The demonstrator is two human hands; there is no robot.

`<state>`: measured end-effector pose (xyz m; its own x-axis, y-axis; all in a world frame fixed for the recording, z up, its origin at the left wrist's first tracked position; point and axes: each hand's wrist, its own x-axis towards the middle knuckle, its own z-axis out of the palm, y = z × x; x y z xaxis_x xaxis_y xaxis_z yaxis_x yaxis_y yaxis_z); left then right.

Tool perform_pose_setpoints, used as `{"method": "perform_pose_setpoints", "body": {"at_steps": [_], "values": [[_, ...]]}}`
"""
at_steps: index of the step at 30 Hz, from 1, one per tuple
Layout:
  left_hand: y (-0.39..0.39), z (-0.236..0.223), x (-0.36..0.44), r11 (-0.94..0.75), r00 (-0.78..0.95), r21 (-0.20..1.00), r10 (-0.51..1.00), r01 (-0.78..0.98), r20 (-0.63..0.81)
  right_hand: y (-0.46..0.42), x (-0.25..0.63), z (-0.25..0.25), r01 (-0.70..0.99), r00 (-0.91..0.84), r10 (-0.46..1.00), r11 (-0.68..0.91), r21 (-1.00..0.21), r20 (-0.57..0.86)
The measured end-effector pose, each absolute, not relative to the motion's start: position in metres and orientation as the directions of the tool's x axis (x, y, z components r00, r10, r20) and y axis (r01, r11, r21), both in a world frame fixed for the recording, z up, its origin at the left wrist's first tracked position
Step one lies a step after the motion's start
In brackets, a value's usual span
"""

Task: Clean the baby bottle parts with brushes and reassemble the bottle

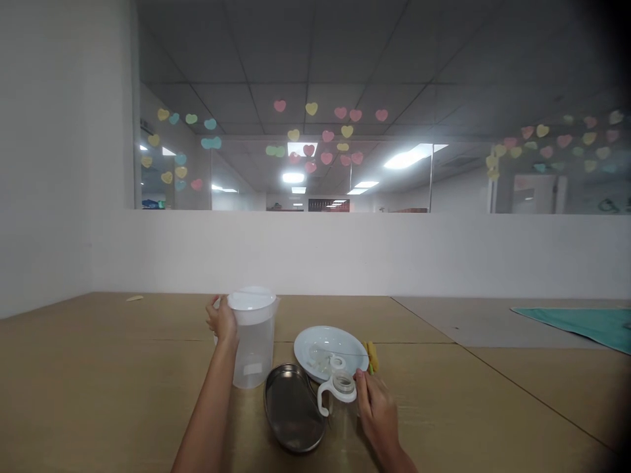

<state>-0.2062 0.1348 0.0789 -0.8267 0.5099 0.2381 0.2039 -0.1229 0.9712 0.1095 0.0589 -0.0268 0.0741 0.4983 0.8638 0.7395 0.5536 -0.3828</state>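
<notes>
My left hand [223, 320] is closed around the handle side of a tall translucent plastic pitcher [254, 348] with a white lid. The pitcher stands upright on the table, and most of its handle is hidden by the hand. My right hand [378, 408] grips the right edge of a clear glass jar [340, 420] at its white collar. This jar has a white curved handle [323, 397] on its left side, and its mouth is uncovered. Between the two vessels lies a metal kidney dish [294, 410], with nothing visible inside.
Behind the jar sits a white plate [308, 338] holding some clear, unclear items. A yellow object [372, 356] lies beside its right rim. Farther right is a green cloth [586, 325]. A small pale scrap [135, 298] lies at the back left, before a white wall [296, 253].
</notes>
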Motion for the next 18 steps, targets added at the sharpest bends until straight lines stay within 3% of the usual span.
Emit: {"method": "perform_pose_setpoints", "body": {"at_steps": [11,18], "values": [[0.14,0.081,-0.193,-0.259,-0.739,0.949,0.601,0.179,0.303,0.057,0.108,-0.031,0.78,0.01,0.443,0.557,-0.284,0.896],[0.118,0.091,-0.137,-0.429,-0.572,0.771,0.517,0.471,0.637,0.056,0.107,-0.033,0.789,-0.01,0.445,0.554,-0.266,0.896]]}}
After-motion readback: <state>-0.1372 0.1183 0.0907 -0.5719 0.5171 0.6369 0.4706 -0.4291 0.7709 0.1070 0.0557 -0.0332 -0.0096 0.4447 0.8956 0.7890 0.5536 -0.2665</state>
